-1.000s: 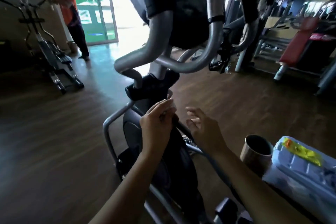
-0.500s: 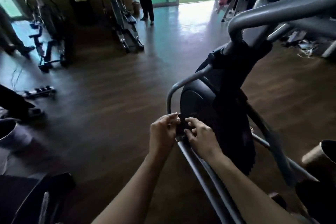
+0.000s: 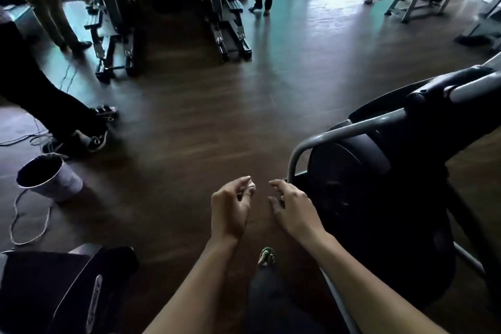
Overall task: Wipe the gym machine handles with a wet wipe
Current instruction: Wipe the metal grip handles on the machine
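Flooring (image 3: 206,122): dark wood planks. Exercise machine (image 3: 379,171), right, with grey tubular bar (image 3: 295,154). Metal bucket (image 3: 48,176), left, tipped. Right hand (image 3: 294,209): grip apart, fingers spread, just beside the bar. Left hand (image 3: 230,209): grip pinched on small white wet wipe (image 3: 250,184).

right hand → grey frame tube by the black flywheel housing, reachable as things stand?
Probably yes. The right hand is open and empty, fingers spread, just left of the grey frame tube; nothing lies between them. The left hand pinches a small white scrap, likely the wipe, clear of that path.
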